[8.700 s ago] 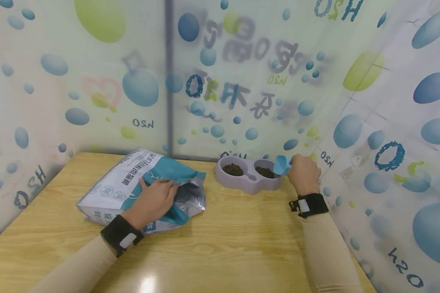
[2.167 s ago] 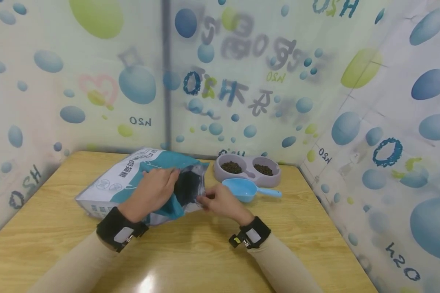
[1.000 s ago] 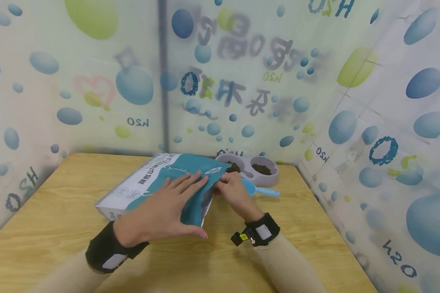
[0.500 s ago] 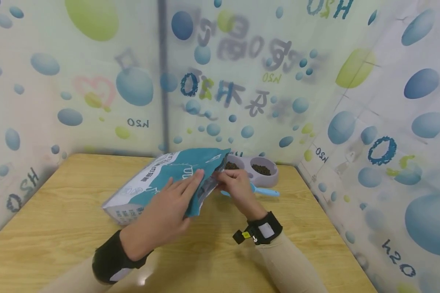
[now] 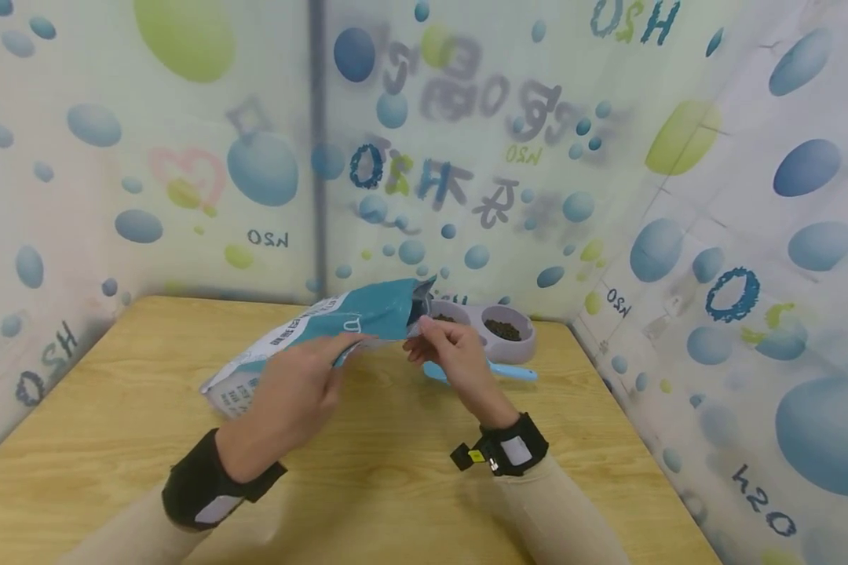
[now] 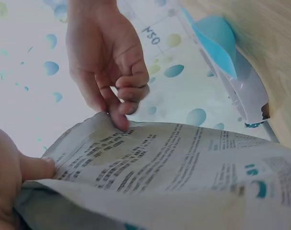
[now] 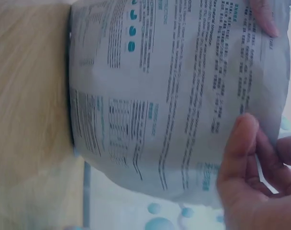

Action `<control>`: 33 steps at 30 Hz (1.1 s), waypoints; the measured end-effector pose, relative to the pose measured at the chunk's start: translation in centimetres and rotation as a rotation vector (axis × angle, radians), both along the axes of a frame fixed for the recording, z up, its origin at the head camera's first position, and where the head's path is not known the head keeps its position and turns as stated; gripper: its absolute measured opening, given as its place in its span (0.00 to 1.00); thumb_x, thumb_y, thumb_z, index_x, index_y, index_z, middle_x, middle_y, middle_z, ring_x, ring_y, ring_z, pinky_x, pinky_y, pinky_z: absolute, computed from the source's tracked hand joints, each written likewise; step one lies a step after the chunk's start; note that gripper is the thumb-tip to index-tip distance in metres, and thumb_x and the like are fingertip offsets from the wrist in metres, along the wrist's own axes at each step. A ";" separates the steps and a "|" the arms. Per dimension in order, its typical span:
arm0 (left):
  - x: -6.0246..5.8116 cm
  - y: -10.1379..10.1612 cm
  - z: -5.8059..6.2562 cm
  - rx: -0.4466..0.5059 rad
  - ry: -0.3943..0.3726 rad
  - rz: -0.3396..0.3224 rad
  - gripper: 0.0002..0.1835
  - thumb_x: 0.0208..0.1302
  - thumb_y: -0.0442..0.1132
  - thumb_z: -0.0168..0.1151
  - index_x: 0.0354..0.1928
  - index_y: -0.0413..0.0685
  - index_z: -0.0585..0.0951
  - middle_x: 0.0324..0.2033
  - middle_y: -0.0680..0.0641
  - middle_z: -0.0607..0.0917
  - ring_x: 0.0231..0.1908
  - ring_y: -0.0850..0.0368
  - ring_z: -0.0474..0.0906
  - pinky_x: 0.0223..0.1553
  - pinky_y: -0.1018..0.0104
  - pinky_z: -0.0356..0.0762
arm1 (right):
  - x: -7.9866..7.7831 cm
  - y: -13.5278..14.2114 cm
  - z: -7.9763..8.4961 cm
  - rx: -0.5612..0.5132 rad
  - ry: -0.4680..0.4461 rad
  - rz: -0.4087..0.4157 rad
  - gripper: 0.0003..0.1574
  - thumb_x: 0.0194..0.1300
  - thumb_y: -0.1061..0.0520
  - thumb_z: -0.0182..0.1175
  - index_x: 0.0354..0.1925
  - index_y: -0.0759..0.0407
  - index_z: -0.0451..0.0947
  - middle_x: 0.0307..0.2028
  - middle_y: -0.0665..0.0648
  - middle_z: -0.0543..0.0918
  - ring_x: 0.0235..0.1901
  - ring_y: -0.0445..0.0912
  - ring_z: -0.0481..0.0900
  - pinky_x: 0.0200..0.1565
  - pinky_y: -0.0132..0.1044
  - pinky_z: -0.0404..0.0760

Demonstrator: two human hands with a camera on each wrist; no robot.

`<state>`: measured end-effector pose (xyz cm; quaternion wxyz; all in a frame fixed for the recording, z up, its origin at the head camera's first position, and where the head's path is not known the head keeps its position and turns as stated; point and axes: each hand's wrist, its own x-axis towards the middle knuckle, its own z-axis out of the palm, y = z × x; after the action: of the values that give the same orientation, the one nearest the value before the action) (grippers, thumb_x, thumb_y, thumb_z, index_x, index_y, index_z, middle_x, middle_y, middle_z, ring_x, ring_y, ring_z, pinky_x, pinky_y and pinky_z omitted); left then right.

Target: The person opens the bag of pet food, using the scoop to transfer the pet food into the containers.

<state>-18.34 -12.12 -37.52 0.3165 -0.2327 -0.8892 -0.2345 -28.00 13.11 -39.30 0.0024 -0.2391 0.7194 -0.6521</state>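
Observation:
A teal and white pet food bag (image 5: 378,310) is tilted up off the table at its mouth end, its silver lining showing at the right. My left hand (image 5: 286,396) grips the near side of the mouth; in the left wrist view its thumb (image 6: 38,167) lies against the printed back panel. My right hand (image 5: 459,369) pinches the edge of the mouth farther right. In the right wrist view, the right thumb (image 7: 243,132) presses the printed panel (image 7: 150,91), and a left fingertip (image 7: 265,19) shows at the top.
Behind my right hand stands a lilac double bowl (image 5: 526,345) with brown kibble (image 5: 503,329) in both cups, the left one partly hidden. A light blue scoop (image 5: 512,372) lies in front of it. Patterned curtains (image 5: 268,251) enclose the wooden table (image 5: 396,486).
The scoop, earlier in my right hand over the bowl, now lies on the table. Both hands took the bag's mouth, shifted it right and lifted it; the left hand, earlier flat, now grips it.

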 end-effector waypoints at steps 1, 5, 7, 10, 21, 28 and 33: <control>-0.1 -0.1 0.0 0.020 0.019 0.004 0.15 0.82 0.28 0.69 0.64 0.47 0.91 0.42 0.41 0.98 0.37 0.48 0.94 0.37 0.51 0.92 | -0.1 0.1 0.0 0.001 0.027 -0.017 0.28 0.96 0.51 0.55 0.49 0.73 0.90 0.43 0.59 0.94 0.41 0.43 0.91 0.49 0.35 0.93; -0.7 -0.7 -0.1 0.099 0.095 0.027 0.10 0.83 0.29 0.69 0.58 0.45 0.92 0.43 0.42 0.98 0.36 0.48 0.94 0.38 0.48 0.92 | -0.5 0.6 0.1 -0.007 0.113 -0.131 0.23 0.95 0.53 0.56 0.57 0.69 0.91 0.46 0.66 0.92 0.44 0.47 0.90 0.48 0.33 0.90; -0.9 -1.0 0.1 0.137 0.132 0.031 0.10 0.82 0.28 0.69 0.56 0.45 0.92 0.44 0.41 0.99 0.36 0.48 0.94 0.37 0.49 0.91 | -0.7 0.9 0.1 -0.007 0.136 -0.182 0.19 0.94 0.55 0.58 0.64 0.67 0.88 0.51 0.71 0.91 0.46 0.50 0.89 0.48 0.33 0.89; -1.1 -1.6 0.6 0.182 0.176 0.013 0.11 0.82 0.27 0.68 0.55 0.47 0.93 0.41 0.41 0.98 0.25 0.56 0.82 0.27 0.60 0.79 | -1.0 1.2 0.2 0.012 0.147 -0.225 0.21 0.92 0.55 0.61 0.74 0.61 0.82 0.60 0.70 0.87 0.50 0.50 0.88 0.50 0.32 0.89; -1.2 -3.4 2.8 0.294 0.128 -0.070 0.17 0.83 0.22 0.62 0.53 0.49 0.94 0.47 0.47 0.99 0.36 0.55 0.88 0.45 0.83 0.73 | -1.6 1.5 0.7 0.030 0.199 -0.126 0.39 0.92 0.56 0.61 0.91 0.58 0.63 0.83 0.64 0.76 0.78 0.67 0.81 0.66 0.49 0.93; -1.4 -3.9 3.3 0.357 0.128 -0.149 0.18 0.82 0.21 0.63 0.50 0.50 0.95 0.47 0.50 0.99 0.32 0.67 0.81 0.41 0.81 0.71 | -2.1 0.7 1.4 0.011 0.219 -0.094 0.39 0.94 0.52 0.60 0.93 0.47 0.62 0.88 0.56 0.72 0.85 0.59 0.75 0.85 0.64 0.77; -1.3 -4.4 4.0 0.387 0.101 -0.211 0.24 0.80 0.17 0.60 0.48 0.53 0.96 0.45 0.50 0.99 0.21 0.76 0.61 0.28 0.76 0.65 | -2.3 0.2 1.9 -0.030 0.244 -0.084 0.39 0.95 0.51 0.57 0.93 0.43 0.61 0.89 0.52 0.71 0.87 0.54 0.72 0.87 0.61 0.74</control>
<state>-19.61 -16.48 -33.52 0.3728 -0.2710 -0.7814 -0.4206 -30.30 13.29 -37.38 -0.1162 -0.2862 0.7139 -0.6284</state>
